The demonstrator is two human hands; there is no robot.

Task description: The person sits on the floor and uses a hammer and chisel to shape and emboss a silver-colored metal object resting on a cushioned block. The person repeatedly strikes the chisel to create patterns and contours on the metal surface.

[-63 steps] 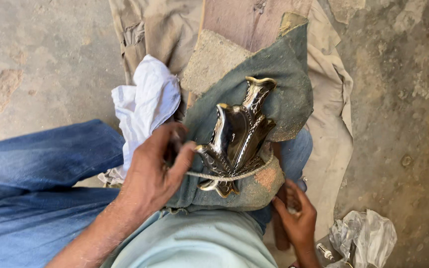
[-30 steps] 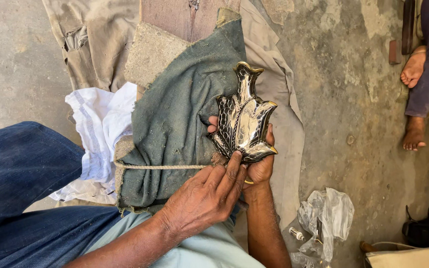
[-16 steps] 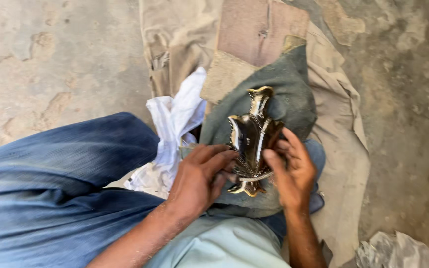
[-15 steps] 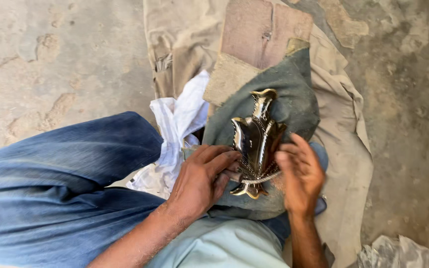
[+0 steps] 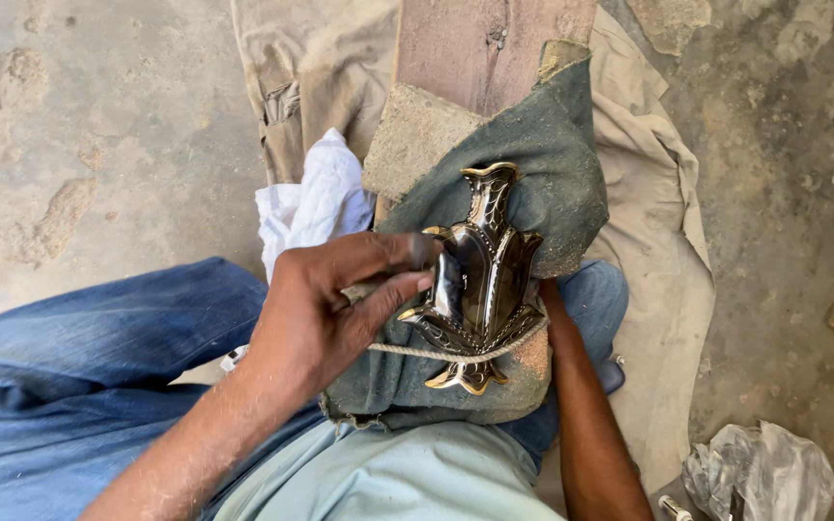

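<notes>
**Left hand back on the ornament, right hand gone under the pad**

Half a second ago both hands framed the metal ornament (image 5: 480,280); now only the left hand (image 5: 330,309) is on it, fingers curled and pressing its left edge at about 9 o'clock. The right hand has dropped out of sight behind the padded block, only its forearm (image 5: 586,415) showing at 5 o'clock, so whether it grips anything cannot be told. The ornament, dark and shiny with brassy tips, lies flat on the grey-green cloth (image 5: 542,164) over the person's knee, and a cord (image 5: 456,355) crosses its lower part, which looks like it pins the piece down for working.

Around it: a white rag (image 5: 316,198) at 10 o'clock, a wooden plank (image 5: 475,43) at 12 o'clock, a beige cloth (image 5: 663,260) spread on the concrete floor (image 5: 98,125), and a crumpled plastic bag (image 5: 760,473) at 4 o'clock. Nothing blocks the ornament's upper face; the cord covers a strip near its base.
</notes>
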